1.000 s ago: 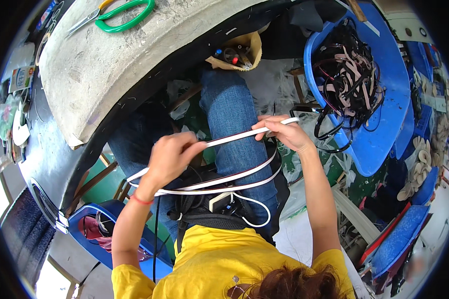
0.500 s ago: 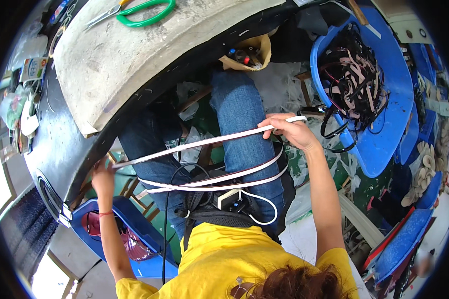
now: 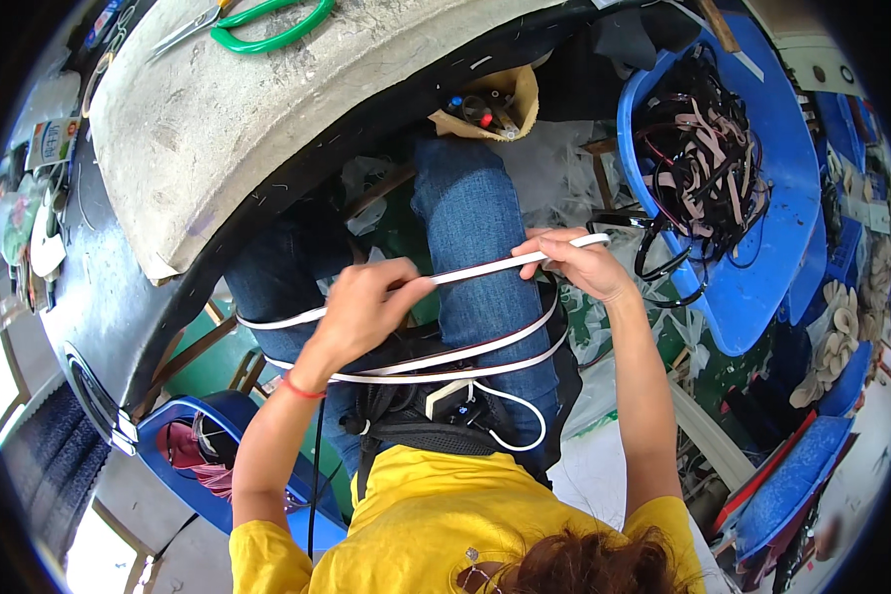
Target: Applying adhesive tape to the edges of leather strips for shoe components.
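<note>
A long, narrow white strip [image 3: 480,346] with a dark edge lies in several loops across my jeans-covered legs [image 3: 470,213]. My right hand [image 3: 579,263], above the right thigh, pinches the strip near a short folded-over end. Over the gap between my legs, my left hand [image 3: 374,302] has its fingers and thumb closed on the same length. Between the two hands the strip runs fairly straight, and past the left hand it curves round the left leg. My left fingertips are partly hidden by the back of the hand.
Green-handled scissors [image 3: 267,30] rest on the pale worktop [image 3: 198,129]. A brown paper pouch [image 3: 520,104] with small tools hangs at the table edge. At right, a blue bin [image 3: 762,247] holds tangled dark and pinkish straps. Another blue bin [image 3: 173,421] stands at lower left.
My left hand has moved right and inward from the far left, along the strip toward my right hand. My right hand has stayed almost still, pinching the end.
</note>
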Available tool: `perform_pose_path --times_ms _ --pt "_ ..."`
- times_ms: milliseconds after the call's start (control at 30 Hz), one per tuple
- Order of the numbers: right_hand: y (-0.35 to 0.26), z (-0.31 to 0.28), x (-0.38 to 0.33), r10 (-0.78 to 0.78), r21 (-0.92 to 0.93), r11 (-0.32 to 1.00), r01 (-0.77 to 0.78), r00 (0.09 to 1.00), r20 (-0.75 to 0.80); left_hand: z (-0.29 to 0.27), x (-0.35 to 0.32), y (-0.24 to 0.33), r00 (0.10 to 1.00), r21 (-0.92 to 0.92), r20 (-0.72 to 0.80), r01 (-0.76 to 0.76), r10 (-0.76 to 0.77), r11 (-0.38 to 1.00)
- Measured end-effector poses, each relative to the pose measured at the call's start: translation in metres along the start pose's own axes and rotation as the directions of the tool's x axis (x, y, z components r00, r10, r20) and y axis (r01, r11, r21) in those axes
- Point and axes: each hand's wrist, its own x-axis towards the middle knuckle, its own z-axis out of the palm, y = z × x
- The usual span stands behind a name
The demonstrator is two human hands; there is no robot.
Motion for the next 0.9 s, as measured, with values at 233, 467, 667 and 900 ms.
perform_pose_path --times_ms 233,467,667,900 --pt "-0.004 0.003 -0.002 0.003 -0.007 1.000 -0.003 1.000 0.012 -0.063 -0.082 -0.058 0.939 0.113 -0.232 0.285 -0.254 0.952" --pt "-0.009 0.005 -0.003 0.014 -0.069 0.998 -0.013 1.000 0.004 -0.139 -0.209 -0.195 0.584 0.092 -0.662 0.686 -0.470 0.722" --pt "0.000 -0.004 -0.006 0.064 0.032 0.998 -0.062 0.997 -0.047 -0.059 -0.095 -0.056 0.845 0.425 -0.535 0.281 -0.011 0.861" --pt "-0.004 0.002 -0.003 0.094 0.046 0.995 -0.092 0.994 -0.060 0.021 0.019 0.024 0.990 0.005 -0.076 -0.116 0.116 0.993"
